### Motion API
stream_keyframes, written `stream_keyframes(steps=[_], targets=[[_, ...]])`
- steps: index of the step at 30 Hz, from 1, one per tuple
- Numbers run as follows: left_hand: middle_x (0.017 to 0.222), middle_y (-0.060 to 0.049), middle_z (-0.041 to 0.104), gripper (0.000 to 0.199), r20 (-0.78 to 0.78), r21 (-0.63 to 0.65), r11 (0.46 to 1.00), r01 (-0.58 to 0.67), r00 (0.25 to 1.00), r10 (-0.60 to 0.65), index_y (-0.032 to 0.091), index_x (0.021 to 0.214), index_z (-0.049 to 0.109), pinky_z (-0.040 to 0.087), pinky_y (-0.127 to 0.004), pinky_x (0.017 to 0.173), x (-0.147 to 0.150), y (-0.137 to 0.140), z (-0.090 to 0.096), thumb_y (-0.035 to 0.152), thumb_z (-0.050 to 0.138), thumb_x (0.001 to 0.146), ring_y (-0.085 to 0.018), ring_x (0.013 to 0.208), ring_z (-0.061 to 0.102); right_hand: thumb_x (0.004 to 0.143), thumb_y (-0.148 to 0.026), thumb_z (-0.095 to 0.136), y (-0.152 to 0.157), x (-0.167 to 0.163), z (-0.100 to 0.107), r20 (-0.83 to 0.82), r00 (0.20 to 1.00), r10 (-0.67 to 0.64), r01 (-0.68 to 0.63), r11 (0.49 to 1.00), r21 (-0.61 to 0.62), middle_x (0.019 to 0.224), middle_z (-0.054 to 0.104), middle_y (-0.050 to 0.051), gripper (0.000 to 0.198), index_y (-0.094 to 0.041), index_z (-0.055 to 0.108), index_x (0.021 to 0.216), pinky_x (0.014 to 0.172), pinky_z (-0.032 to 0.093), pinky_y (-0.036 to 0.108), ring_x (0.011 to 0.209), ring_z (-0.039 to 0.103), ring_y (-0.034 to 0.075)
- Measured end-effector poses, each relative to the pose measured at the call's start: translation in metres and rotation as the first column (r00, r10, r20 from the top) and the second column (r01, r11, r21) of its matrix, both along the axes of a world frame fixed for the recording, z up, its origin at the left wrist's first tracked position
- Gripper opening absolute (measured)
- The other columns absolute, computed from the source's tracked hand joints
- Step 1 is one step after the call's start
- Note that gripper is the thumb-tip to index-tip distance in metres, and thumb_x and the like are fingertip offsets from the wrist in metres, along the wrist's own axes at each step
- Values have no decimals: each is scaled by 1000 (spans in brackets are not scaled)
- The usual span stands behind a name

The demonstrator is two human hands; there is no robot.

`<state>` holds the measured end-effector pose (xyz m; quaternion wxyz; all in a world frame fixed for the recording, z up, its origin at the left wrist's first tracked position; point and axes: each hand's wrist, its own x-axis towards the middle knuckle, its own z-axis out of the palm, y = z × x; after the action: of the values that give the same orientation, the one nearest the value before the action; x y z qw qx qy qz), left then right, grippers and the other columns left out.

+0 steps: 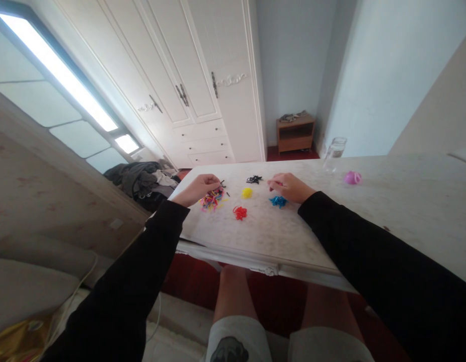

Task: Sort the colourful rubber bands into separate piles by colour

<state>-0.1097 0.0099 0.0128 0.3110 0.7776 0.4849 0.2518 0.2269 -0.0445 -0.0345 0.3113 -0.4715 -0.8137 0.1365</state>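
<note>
My left hand (205, 188) is closed in a pinch above the back of a mixed-colour pile of thin little bands (212, 200), which look like small rubber bands. Dark strands show right at its fingertips. My right hand (291, 187) is closed too, fingertips together, just behind the pile of blue bands (278, 201); what they hold, if anything, is too small to name. Between the hands lie separate piles of black bands (254, 179), yellow bands (247, 193) and red bands (240, 213). One short black piece (228, 194) lies beside the mixed pile.
A clear glass jar (335, 153) stands at the back right of the white table (399, 216), with a pink rounded object (353, 177) near it. Dark clothes (142, 183) are heaped beyond the left end. Behind are a white wardrobe (233, 115) and a small wooden cabinet (295, 133).
</note>
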Motion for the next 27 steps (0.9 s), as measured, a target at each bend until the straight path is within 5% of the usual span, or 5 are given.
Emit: stream_keyframes(steps=[5,12,18,27], targets=[[80,-8,76,32,225,-202,970,135,970,-89,17,86,64,54,-28,67,25,-10,-7,44,79,77,-17,72,71,95,-27,50,0,1,4,11,999,-41,40,998,53,82,73,10,34,-16,72,72,78,44,32,80,64,21],[77,-7,76,38,321,-155,946,285,920,-225,14,85,68,56,-29,68,84,5,-17,42,88,70,-16,70,70,90,-28,62,-5,-4,13,-40,997,-68,70,996,48,81,73,7,20,-16,75,80,71,44,29,74,61,17],[69,-5,74,34,396,-146,849,507,817,-420,13,81,72,55,-29,66,127,29,-26,39,90,68,-14,64,67,88,-35,70,-7,-9,11,-155,984,-84,90,995,32,81,74,5,19,-18,75,82,71,47,28,74,64,17],[67,-7,73,38,460,-86,868,488,792,-400,13,77,72,57,-29,64,122,30,-35,45,90,68,-15,61,67,89,-45,71,-13,-21,16,-291,948,-127,130,991,-10,76,74,5,27,-20,74,79,67,47,30,68,61,17]])
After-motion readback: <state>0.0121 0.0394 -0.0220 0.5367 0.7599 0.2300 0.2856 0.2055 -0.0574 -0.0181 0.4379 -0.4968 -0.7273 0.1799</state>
